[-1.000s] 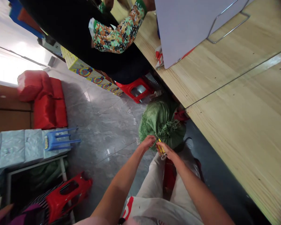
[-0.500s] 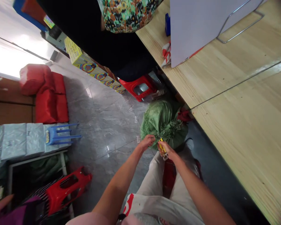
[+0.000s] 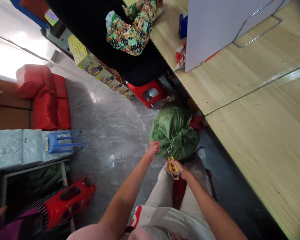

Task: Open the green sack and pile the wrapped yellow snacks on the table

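Note:
A green woven sack (image 3: 173, 128) sits on the grey tiled floor beside the wooden table's edge, its gathered mouth facing me. My left hand (image 3: 153, 148) is closed on the sack's edge at the left. My right hand (image 3: 177, 166) grips small yellow-handled cutters (image 3: 172, 160), whose tip points at the sack's frayed mouth. My legs in light trousers are below both hands.
A long wooden table (image 3: 252, 96) runs along the right, bearing a white board (image 3: 215, 23) on a wire stand. Another person in a patterned sleeve (image 3: 132, 30) sits farther along it over a red stool (image 3: 146, 93). Red stools (image 3: 67, 200), a blue stool (image 3: 60, 143) and red bags (image 3: 42, 96) lie left.
My right hand has pulled the cutters slightly back from the sack's mouth. My left hand has shifted up along the sack's edge. The other person's arm has moved back into view.

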Demonstrator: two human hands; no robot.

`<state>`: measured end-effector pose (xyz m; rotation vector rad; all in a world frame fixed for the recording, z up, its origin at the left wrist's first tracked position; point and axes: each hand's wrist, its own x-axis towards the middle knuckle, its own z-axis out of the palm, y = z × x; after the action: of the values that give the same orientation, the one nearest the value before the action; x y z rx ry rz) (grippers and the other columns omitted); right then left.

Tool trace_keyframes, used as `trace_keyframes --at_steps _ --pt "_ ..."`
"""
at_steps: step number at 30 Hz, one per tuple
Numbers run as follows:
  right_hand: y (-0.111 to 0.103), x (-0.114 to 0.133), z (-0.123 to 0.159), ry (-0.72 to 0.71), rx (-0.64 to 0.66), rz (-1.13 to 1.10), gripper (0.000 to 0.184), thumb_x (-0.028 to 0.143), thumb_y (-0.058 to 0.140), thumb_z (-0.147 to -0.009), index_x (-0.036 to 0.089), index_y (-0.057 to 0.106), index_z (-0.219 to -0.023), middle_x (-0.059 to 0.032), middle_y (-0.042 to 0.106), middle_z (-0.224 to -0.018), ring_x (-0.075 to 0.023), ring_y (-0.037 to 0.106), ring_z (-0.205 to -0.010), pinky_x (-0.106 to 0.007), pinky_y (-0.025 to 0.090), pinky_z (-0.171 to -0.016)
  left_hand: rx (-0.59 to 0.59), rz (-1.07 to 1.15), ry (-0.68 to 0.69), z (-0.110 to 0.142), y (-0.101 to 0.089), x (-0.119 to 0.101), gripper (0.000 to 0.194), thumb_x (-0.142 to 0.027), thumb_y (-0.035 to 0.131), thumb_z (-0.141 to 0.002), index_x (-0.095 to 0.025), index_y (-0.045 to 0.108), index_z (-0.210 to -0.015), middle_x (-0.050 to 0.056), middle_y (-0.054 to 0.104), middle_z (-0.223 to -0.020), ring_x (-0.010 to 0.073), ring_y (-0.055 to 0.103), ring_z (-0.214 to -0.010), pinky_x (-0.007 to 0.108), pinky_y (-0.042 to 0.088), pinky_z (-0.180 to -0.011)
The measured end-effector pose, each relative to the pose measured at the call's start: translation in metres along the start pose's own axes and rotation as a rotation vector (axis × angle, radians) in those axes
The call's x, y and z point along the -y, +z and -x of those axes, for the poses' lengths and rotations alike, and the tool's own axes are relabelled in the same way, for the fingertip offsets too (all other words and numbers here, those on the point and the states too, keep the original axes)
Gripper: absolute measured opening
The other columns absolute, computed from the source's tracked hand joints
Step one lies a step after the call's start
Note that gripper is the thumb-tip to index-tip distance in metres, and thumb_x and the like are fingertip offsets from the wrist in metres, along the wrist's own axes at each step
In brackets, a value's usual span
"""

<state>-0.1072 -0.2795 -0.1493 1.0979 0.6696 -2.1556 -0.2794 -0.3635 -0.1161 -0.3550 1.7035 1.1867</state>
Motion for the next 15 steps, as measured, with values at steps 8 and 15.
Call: trace_keyframes --at_steps 8,15 --pt "0.013 0.056 -0.020 -0.082 0.038 -0.019 0.025 0.042 0.044 -0.082 0.020 0.047 -0.070 0.0067 0.042 -0.050 -0.0079 0.036 -0.036 -0.020 0.032 -0.036 0.030 -0.082 -0.019 0.011 0.002 0.006 0.034 -0.029 0.070 -0.063 -0.018 0.039 -0.055 -0.010 0.029 -0.045 0.0028 0.022 -0.039 0.023 0.008 -0.044" --pt "0.013 0.042 0.009 -0.177 -0.082 0.141 0.018 0.033 0.061 -0.070 0.019 0.055 -0.080 0.0038 0.054 -0.062 -0.0117 0.052 -0.054 -0.022 0.042 -0.050 -0.121 0.015 0.021 0.024 -0.027 0.011 0.035 -0.033 0.067 -0.061 -0.020 0.034 -0.059 -0.012 0.025 -0.047 0.0024 0.019 -0.038 0.020 0.007 -0.042"
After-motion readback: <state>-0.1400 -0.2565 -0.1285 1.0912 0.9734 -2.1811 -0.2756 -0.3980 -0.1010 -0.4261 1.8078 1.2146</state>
